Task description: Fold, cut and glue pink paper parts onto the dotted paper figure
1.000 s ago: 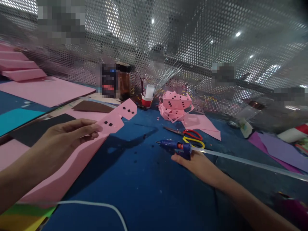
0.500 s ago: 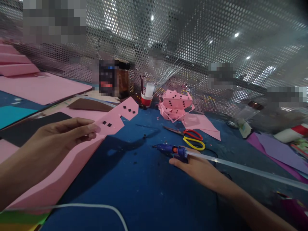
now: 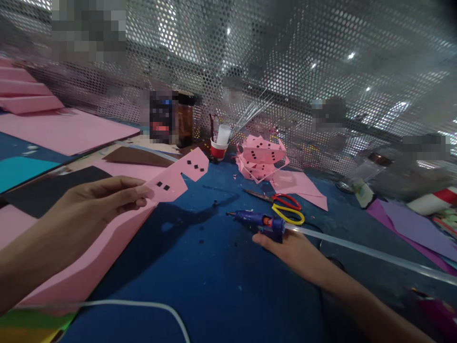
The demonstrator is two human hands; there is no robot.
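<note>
1. The left hand (image 3: pixel 103 202) is pinched, thumb against fingers, on one end of a notched pink paper piece (image 3: pixel 170 177) marked with small black squares.
2. That piece is held up at a slant above the worktop (image 3: pixel 214 276), its free end pointing up and away to the right.
3. The right hand (image 3: pixel 298 252) is wrapped around the grip of a blue glue gun (image 3: pixel 252 218); the thumb shows, but most of its fingers are hidden.
4. The gun's nozzle points left, toward the paper piece but apart from it — a long clear glue stick (image 3: pixel 350 245) runs out of its rear to the right.
5. Just beyond the gun lie scissors with one red and one yellow handle (image 3: pixel 288 220).
6. Behind the scissors sits a pile of pink cutouts (image 3: pixel 262 155), also black-squared, with plain pink paper (image 3: pixel 302 183) beside it.
7. Under the left arm are pink sheets and a black sheet (image 3: pixel 60 188); a white cord (image 3: pixel 143 303) curves nearby.
8. Farther back — a red-and-white cup (image 3: pixel 218 150) and a brown jar (image 3: pixel 185 125), before a perforated screen (image 3: pixel 285 62).
</note>
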